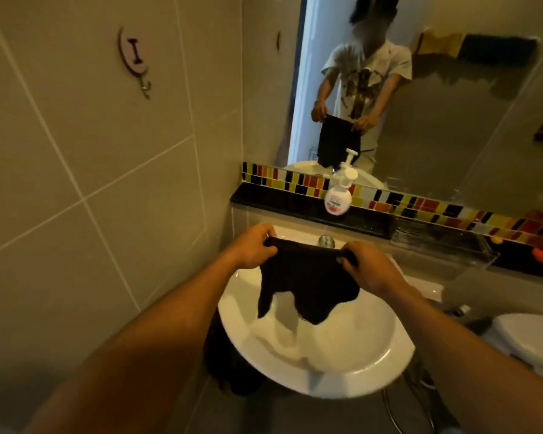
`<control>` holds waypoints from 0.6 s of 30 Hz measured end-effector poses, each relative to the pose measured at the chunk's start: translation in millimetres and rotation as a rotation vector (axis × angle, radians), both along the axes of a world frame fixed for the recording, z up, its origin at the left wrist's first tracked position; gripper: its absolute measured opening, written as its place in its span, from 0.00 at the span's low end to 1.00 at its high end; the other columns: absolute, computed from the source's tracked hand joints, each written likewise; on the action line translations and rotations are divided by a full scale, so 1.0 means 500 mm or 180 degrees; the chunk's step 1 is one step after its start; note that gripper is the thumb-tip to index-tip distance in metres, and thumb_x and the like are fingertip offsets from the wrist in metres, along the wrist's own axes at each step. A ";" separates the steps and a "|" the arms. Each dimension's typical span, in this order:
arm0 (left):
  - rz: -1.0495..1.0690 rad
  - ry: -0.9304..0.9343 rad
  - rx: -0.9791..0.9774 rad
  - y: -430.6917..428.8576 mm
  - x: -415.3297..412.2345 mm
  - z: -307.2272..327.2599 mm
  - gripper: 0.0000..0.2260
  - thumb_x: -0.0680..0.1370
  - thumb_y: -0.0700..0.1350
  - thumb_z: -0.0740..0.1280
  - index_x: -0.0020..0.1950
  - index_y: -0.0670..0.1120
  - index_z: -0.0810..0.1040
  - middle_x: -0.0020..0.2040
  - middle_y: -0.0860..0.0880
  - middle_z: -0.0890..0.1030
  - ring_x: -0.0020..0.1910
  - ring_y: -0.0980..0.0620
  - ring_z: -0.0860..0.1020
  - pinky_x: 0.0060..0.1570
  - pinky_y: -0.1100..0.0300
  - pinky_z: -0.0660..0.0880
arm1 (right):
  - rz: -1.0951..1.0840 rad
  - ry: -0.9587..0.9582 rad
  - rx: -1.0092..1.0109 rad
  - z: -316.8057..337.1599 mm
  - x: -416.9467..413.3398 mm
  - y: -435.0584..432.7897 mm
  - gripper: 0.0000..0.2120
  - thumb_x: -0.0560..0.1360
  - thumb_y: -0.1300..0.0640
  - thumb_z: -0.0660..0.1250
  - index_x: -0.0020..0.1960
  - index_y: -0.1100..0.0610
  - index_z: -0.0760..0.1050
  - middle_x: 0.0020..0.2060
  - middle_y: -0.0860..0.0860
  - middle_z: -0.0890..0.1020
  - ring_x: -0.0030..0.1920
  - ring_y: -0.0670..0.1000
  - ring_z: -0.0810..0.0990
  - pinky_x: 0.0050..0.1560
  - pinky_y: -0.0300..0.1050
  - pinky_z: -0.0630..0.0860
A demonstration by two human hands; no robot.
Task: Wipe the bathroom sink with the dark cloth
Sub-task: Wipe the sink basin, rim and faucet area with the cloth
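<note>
The dark cloth hangs stretched between my two hands above the white sink. My left hand grips its upper left corner and my right hand grips its upper right corner. The cloth's ragged lower edge dangles over the bowl, apart from the basin surface. The chrome tap shows just behind the cloth's top edge. The mirror reflects a person holding the same cloth.
A white pump soap bottle stands on the black ledge behind the sink. A clear tray sits on the ledge at right. A toilet is at right. A wall hook hangs on the left tiles.
</note>
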State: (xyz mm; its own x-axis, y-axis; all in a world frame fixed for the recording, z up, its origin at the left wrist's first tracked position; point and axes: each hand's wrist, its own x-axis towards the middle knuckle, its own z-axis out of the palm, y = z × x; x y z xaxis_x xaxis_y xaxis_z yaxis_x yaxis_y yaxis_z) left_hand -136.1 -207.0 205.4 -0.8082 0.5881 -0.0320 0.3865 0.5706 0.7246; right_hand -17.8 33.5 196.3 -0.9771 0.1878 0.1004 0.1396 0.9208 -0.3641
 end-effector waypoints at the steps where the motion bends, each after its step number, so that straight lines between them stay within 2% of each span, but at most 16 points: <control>1: 0.0082 0.0052 -0.0033 -0.029 -0.005 0.007 0.05 0.76 0.40 0.67 0.49 0.49 0.74 0.42 0.49 0.76 0.41 0.53 0.76 0.38 0.61 0.73 | 0.0076 0.0040 -0.0006 0.005 -0.017 -0.025 0.07 0.76 0.53 0.65 0.54 0.52 0.76 0.49 0.51 0.80 0.49 0.52 0.78 0.49 0.48 0.77; 4: 0.0424 0.0295 -0.0206 -0.115 -0.018 0.020 0.07 0.75 0.41 0.68 0.45 0.52 0.74 0.42 0.49 0.78 0.41 0.52 0.77 0.41 0.57 0.75 | 0.0278 0.0110 -0.0050 0.011 -0.065 -0.097 0.09 0.75 0.55 0.66 0.55 0.54 0.76 0.50 0.52 0.80 0.49 0.52 0.77 0.48 0.45 0.74; 8: 0.0802 0.0420 -0.0533 -0.213 -0.032 -0.005 0.06 0.73 0.40 0.69 0.45 0.51 0.75 0.44 0.47 0.79 0.41 0.49 0.78 0.42 0.52 0.77 | 0.0459 -0.0086 -0.0101 -0.006 -0.114 -0.172 0.09 0.75 0.56 0.66 0.55 0.55 0.76 0.50 0.54 0.80 0.50 0.55 0.78 0.50 0.49 0.76; 14: 0.0866 0.0403 -0.1177 -0.266 -0.043 -0.101 0.09 0.72 0.44 0.69 0.51 0.49 0.77 0.49 0.44 0.81 0.46 0.43 0.80 0.44 0.51 0.77 | 0.0591 -0.0635 -0.0077 -0.089 -0.169 -0.216 0.10 0.74 0.55 0.66 0.55 0.56 0.77 0.52 0.55 0.80 0.52 0.56 0.78 0.51 0.48 0.74; 18: 0.0917 0.0278 -0.1467 -0.261 -0.067 -0.167 0.10 0.72 0.48 0.69 0.52 0.49 0.76 0.51 0.46 0.81 0.49 0.43 0.80 0.46 0.50 0.77 | 0.0536 -0.0957 -0.0173 -0.162 -0.210 -0.211 0.10 0.74 0.56 0.66 0.55 0.55 0.77 0.52 0.55 0.80 0.51 0.56 0.78 0.46 0.43 0.71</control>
State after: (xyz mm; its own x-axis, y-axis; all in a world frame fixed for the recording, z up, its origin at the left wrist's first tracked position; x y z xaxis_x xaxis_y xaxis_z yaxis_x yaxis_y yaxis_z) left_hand -169.4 -337.3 121.7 -0.9456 0.2835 -0.1595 0.2151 0.9129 0.3470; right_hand -123.1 -72.2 115.3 -0.9791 0.0185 -0.2024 0.0958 0.9204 -0.3790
